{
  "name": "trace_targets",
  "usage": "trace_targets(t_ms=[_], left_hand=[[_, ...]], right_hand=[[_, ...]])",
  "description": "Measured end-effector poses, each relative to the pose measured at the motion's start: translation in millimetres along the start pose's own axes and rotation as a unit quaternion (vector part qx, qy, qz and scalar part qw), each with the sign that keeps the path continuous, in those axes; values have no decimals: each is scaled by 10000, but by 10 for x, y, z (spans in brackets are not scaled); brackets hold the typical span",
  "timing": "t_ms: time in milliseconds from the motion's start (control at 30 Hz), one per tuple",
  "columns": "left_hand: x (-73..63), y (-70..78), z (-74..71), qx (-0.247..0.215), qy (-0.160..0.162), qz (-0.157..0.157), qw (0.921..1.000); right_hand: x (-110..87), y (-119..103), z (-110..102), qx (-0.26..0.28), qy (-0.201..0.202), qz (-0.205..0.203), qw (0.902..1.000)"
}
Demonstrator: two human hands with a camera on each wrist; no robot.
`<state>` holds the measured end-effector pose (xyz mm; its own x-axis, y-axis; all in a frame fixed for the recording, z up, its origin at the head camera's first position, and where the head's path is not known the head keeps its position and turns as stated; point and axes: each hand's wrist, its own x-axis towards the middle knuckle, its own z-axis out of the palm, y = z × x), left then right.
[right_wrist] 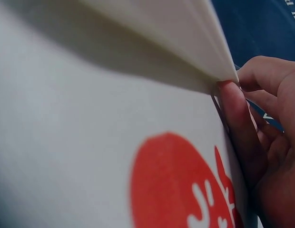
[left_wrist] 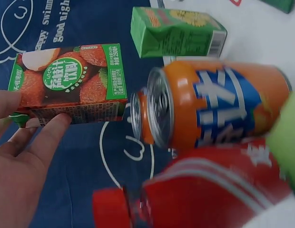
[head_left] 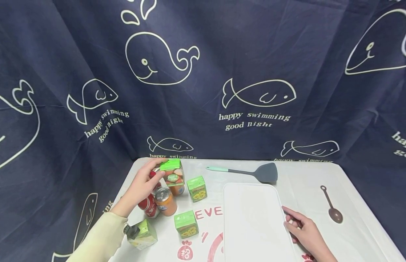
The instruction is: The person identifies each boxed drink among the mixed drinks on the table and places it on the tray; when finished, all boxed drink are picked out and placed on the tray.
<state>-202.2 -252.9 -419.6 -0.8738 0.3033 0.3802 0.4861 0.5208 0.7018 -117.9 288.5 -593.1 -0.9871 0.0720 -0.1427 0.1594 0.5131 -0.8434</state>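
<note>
My left hand [head_left: 144, 182] holds a lychee juice carton [head_left: 173, 175] with a green top, fingers and thumb on its upper part. Its lower end is right by the top of the rear orange can [head_left: 178, 190]; I cannot tell if they touch. In the left wrist view, the carton [left_wrist: 71, 85] lies close to the can tops, beside the nearer orange soda can [left_wrist: 223, 102] and a red bottle [left_wrist: 209, 185]. My right hand [head_left: 302, 231] pinches the right edge of a white rectangular board [head_left: 255, 222]. The right wrist view shows that edge raised off the tablecloth.
Two green juice cartons [head_left: 197, 189] [head_left: 186, 224] stand left of the board. Another carton [head_left: 143, 234] is by the left forearm, next to the red bottles. A dark spatula [head_left: 266, 173] lies behind the board, a brown spoon [head_left: 335, 214] to its right. A curtain [head_left: 203, 91] hangs behind.
</note>
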Motion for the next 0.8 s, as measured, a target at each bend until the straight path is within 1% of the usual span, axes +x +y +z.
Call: trace_targets(t_ms=[133,233,333,467,533,667,800], left_hand=[[25,54,80,33,-114,-134,9998],[40,85,134,-172,-173,-242,9994],[67,103,188,-227,-131,-176,9995],[107,124,254,-140,-92,13,9999],[124,138,287,-117,-110,50,9999],[155,168,364,-83,-156,62,9998],[191,186,452,-240,-201,-45,9995]], right_hand=[[2,0,7,-40,31,-23,10000],[1,1,11,-19,52,-11,10000],[-4,-2,16,28,72,-28,10000],[-9,-10,19,56,100,-84,9999],[-10,-11,18,87,93,-74,9999],[-17,-10,7,124,49,-25,9999],[-16,-3,5,183,26,-7,9998]])
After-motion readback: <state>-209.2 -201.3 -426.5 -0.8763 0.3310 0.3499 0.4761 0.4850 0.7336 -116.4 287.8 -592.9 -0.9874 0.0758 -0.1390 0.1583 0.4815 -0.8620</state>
